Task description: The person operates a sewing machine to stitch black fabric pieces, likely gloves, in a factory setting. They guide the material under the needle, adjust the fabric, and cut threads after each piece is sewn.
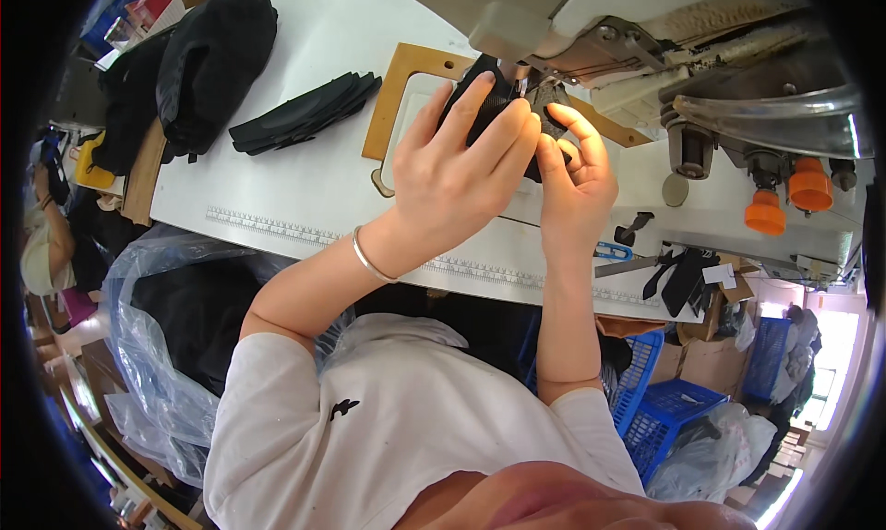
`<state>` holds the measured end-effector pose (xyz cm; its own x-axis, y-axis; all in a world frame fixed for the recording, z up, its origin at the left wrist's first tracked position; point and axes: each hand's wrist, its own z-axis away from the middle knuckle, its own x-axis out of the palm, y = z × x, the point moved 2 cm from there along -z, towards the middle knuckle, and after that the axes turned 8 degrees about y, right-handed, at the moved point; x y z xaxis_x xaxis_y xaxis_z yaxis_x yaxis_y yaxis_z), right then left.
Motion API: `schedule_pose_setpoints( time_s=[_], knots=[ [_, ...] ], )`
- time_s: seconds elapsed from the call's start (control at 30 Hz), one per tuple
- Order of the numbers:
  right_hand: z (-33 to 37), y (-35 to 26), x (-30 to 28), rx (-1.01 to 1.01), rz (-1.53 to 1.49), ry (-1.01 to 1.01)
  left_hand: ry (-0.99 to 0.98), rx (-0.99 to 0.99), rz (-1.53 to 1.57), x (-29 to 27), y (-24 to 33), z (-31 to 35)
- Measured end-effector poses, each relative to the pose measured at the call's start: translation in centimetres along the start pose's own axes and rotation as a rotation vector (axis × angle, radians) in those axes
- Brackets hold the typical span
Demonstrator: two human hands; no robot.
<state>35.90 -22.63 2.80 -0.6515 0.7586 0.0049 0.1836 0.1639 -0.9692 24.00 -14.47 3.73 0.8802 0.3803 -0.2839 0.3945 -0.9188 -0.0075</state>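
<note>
A: What's nearest, down by the worker?

B: A clear plastic bag [152, 345] with dark cloth in it on the left, and blue crates [660, 391] low on the right. Above them comes the front edge of a white table [295, 170], with a ruler strip [277, 227] printed along it.

A: And on the table itself?

B: A fanned stack of black cut pieces [305, 113] lies left of the middle. A heap of black fabric [198, 64] sits at the far left corner. On the right edge there are small blue snips [612, 250] and some black scraps [678, 276]. A tan wooden template [406, 91] lies flat under the sewing machine [701, 78], which fills the far right, with two orange knobs [784, 198] on its side.

A: The hands?

B: Both are on one black fabric piece [494, 101], right at the machine's needle. The left hand [457, 174] lies over it with fingers long and nearly straight, pressing it down from the left; a silver bracelet [369, 258] is on that wrist. The right hand [577, 184] is curled, thumb and forefinger pinching the piece's right edge.

A: Anyone else?

B: Another person [46, 244] sits at the far left, well apart.
</note>
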Motion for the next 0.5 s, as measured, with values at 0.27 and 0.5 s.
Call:
schedule_pose_setpoints(
  time_s=[0.27,0.5],
  knots=[
    [0.0,0.8,-0.1,0.033,-0.075,-0.005,-0.128,0.095,0.0,-0.2,0.4,-0.9],
    [0.0,0.8,-0.1,0.054,-0.098,-0.015,-0.14,0.122,-0.057,-0.1,0.7,-1.3]
  ],
)
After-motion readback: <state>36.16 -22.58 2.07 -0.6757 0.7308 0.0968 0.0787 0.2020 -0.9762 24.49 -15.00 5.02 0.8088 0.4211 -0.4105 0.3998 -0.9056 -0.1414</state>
